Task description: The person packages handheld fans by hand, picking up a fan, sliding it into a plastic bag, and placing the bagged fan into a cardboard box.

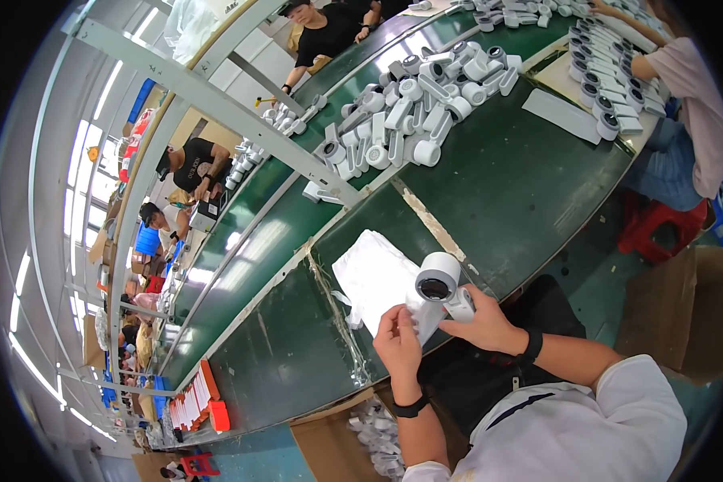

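My right hand (486, 323) grips the handle of a white hair-dryer-shaped device (439, 271), whose round head has a dark, ring-edged opening turned toward me. Under it, on the green bench, lies a pile of soft white bags (373, 269), thin and slightly rumpled. My left hand (398, 337) is closed, its curled fingertips pinching the near edge of the top bag beside the device. The pinched edge is partly hidden by the fingers.
A heap of similar white devices (414, 108) covers the far bench. At right, a person sits by rows of them (610, 76). A metal post (217, 104) slants across the left. Red-orange boxes (197, 402) stand at lower left; an open carton (361, 438) of wrapped pieces sits below the bench.
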Demonstrator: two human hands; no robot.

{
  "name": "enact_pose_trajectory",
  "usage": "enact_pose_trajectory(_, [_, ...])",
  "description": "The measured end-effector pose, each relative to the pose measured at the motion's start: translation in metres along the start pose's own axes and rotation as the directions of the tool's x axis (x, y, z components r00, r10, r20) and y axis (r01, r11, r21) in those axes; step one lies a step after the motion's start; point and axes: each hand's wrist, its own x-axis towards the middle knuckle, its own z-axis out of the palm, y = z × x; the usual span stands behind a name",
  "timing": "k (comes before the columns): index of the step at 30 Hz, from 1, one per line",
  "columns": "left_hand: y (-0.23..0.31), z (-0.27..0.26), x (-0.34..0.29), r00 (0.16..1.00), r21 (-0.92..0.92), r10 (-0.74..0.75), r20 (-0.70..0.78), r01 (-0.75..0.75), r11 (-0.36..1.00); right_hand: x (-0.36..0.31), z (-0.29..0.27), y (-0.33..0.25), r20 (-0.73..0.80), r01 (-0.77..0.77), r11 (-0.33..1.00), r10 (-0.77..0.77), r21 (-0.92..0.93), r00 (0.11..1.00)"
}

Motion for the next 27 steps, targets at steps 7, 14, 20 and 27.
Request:
enact_pose_trajectory(7, [0.000, 0.003, -0.001, 0.997, -0.053, 0.036, 0.074, -0.033, 0.998, 0.017, 0.016, -0.009, 0.049, -0.073, 0.997, 0.074, -0.025, 0.996])
enact_pose_trajectory(14, [-0.006, -0.005, -0.002, 0.993, -0.142, -0.111, -0.032, 0.106, 0.984, 0.024, 0.013, -0.014, -0.082, 0.016, 0.998, -0.021, -0.061, 0.996])
enact_pose_trajectory(20, [-0.008, -0.025, -0.003, 0.971, 0.412, 0.209, 0.115, -0.239, 0.880, 0.028, -0.003, -0.026, -0.048, 0.051, 0.989, -0.058, -0.140, 0.997])
enact_pose_trajectory(27, [-0.007, -0.004, -0.007, 0.992, -0.089, -0.124, 0.011, 0.125, 0.988, 0.022, -0.016, -0.023, 0.006, 0.073, 0.968, -0.074, -0.239, 0.997])
